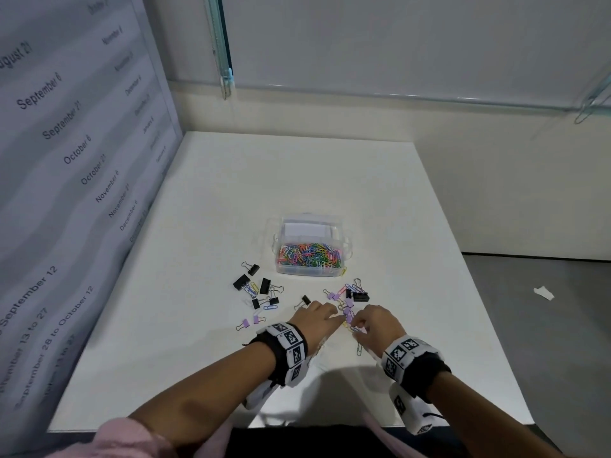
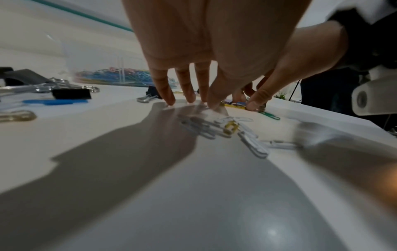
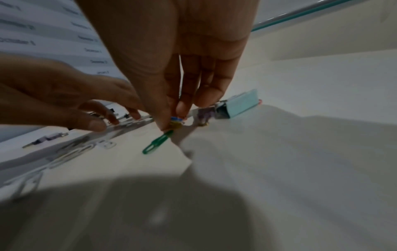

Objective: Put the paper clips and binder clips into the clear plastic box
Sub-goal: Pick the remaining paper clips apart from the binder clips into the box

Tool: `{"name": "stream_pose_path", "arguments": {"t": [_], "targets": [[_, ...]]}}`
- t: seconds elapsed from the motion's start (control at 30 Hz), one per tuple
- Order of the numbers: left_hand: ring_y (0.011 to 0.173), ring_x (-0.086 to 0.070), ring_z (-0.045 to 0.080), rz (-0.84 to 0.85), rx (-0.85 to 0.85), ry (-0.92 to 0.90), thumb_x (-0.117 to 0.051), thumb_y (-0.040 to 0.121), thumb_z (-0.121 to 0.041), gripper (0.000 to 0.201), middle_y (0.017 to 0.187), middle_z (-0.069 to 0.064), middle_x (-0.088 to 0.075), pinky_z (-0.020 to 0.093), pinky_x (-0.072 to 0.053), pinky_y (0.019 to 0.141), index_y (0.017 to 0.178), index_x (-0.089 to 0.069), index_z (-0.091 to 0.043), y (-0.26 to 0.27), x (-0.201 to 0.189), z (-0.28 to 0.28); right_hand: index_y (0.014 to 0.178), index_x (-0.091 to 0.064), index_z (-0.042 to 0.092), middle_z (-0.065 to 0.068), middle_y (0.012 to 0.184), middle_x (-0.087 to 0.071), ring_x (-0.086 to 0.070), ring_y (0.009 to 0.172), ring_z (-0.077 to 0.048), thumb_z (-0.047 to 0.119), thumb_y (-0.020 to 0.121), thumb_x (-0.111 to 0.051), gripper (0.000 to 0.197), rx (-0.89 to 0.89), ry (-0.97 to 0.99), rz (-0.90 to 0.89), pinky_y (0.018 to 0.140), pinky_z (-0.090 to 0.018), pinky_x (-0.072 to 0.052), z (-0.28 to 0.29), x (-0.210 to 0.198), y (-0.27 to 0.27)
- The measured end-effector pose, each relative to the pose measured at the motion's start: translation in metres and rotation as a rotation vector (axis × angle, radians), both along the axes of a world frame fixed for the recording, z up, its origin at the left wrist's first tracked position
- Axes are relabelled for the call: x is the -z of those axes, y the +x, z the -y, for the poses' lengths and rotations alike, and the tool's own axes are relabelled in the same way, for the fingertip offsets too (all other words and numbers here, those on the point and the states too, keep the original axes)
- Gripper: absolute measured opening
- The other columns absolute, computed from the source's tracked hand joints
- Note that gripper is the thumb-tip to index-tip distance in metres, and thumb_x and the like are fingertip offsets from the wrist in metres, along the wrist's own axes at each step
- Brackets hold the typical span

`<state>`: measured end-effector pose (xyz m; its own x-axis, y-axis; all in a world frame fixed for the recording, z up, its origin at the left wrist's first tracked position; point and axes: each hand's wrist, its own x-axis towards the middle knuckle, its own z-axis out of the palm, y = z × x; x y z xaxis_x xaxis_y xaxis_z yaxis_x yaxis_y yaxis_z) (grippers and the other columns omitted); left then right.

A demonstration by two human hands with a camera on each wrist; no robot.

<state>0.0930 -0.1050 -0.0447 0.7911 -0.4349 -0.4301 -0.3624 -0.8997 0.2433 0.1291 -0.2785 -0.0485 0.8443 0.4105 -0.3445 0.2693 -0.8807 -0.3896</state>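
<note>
The clear plastic box (image 1: 344, 241) stands mid-table, its floor covered with coloured paper clips (image 1: 309, 256). Black binder clips (image 1: 253, 285) and purple binder clips (image 1: 249, 322) lie scattered in front of it. My left hand (image 1: 334, 317) has straight fingers (image 2: 189, 95) whose tips touch the table beside a mixed pile. White paper clips (image 2: 232, 129) lie under its palm. My right hand (image 1: 357, 325) pinches a small bunch of blue and yellow paper clips (image 3: 176, 121) between thumb and fingers. A green paper clip (image 3: 158, 142) lies just below that pinch.
A printed calendar board (image 1: 66, 160) walls off the table's left side. A wall rises behind the table. The table's right edge (image 1: 479, 292) drops to a grey floor with a paper scrap (image 1: 544, 292). A black binder clip (image 1: 358, 296) lies beyond my right hand.
</note>
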Motion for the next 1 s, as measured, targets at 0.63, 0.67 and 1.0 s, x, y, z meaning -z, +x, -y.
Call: {"name": "stream_pose_path", "arguments": {"t": [0.63, 0.67, 1.0], "targets": [[0.128, -0.033, 0.031, 0.029, 0.01, -0.019, -0.054, 0.085, -0.003, 0.063, 0.146, 0.007, -0.031, 0.044, -0.037, 0.098, 0.14, -0.033, -0.024, 0.0, 0.005, -0.002, 0.086, -0.071, 0.018, -0.002, 0.092, -0.069, -0.061, 0.088, -0.02, 0.026, 0.081, -0.06, 0.014, -0.086, 0.057, -0.074, 0.073, -0.025, -0.041, -0.01, -0.003, -0.008], [0.128, -0.033, 0.031, 0.03, 0.001, -0.018, -0.057, 0.083, -0.003, 0.067, 0.146, 0.007, -0.031, 0.043, -0.037, 0.098, 0.142, -0.03, -0.021, 0.0, 0.005, -0.003, 0.081, -0.069, 0.019, 0.0, 0.087, -0.067, -0.06, 0.085, -0.019, 0.023, 0.08, -0.059, 0.01, -0.014, 0.076, -0.039, 0.072, -0.026, -0.042, -0.009, -0.003, -0.006], [0.127, -0.035, 0.034, 0.119, 0.042, 0.072, -0.056, 0.085, -0.006, 0.06, 0.144, 0.009, -0.03, 0.047, -0.041, 0.092, 0.139, -0.031, -0.012, -0.009, 0.002, -0.005, 0.068, -0.047, 0.029, 0.006, 0.079, -0.05, -0.048, 0.076, -0.013, 0.029, 0.077, -0.063, 0.019, 0.086, 0.0, -0.085, 0.068, -0.023, -0.034, -0.014, 0.001, 0.0]]}}
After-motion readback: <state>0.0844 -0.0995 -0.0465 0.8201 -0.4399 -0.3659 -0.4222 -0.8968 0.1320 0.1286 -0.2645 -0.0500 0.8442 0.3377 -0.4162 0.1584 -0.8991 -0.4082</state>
